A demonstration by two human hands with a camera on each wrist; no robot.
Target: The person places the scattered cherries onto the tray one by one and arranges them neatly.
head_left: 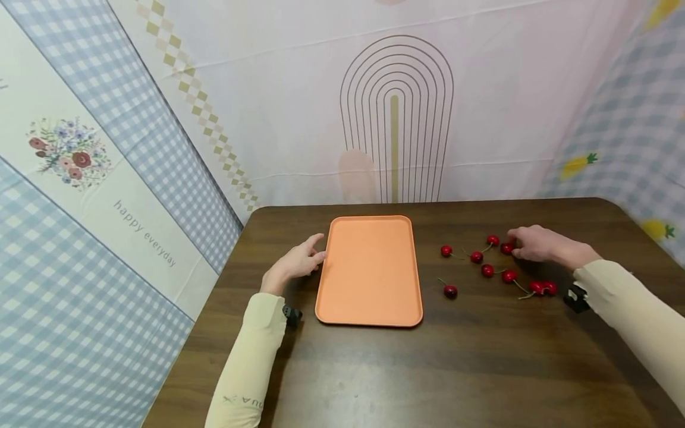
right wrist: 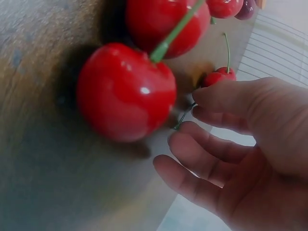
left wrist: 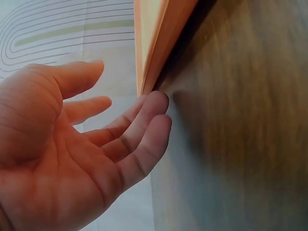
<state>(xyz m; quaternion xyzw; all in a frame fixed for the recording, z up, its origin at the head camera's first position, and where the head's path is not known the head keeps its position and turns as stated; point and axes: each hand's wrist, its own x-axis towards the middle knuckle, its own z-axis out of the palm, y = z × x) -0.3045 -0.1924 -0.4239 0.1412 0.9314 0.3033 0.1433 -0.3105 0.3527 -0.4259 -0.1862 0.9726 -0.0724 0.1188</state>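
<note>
- Orange in colour, a tray point(head_left: 369, 273) is seen in the head view just right of the left hand point(head_left: 297, 261); its left rim is reached by that hand's fingers, which are loosely extended and closed around nothing.
- In the same view a red cherry point(head_left: 505, 248) is met by the fingertips of the right hand point(head_left: 540, 244), which are drawn close together.
- Other cherries point(head_left: 477, 257) are scattered mostly to the left of those fingertips, and a touching pair point(head_left: 543, 288) is set nearer the person than they are.
- Dark wood-grained table point(head_left: 348, 374) is spread beneath both hands, and pale printed cloth point(head_left: 299, 119) is hung beyond the fingers.
- In the left wrist view the palm is shown, thumb held apart from slightly bent fingers; the tray's edge is placed right at their tips.
- In the right wrist view a thin stem point(right wrist: 185, 117) is pinched between thumb and index tips, the remaining fingers being gently bent; how firmly cannot be told. Two large cherries are shown left of the fingertips, another just past the thumb.
</note>
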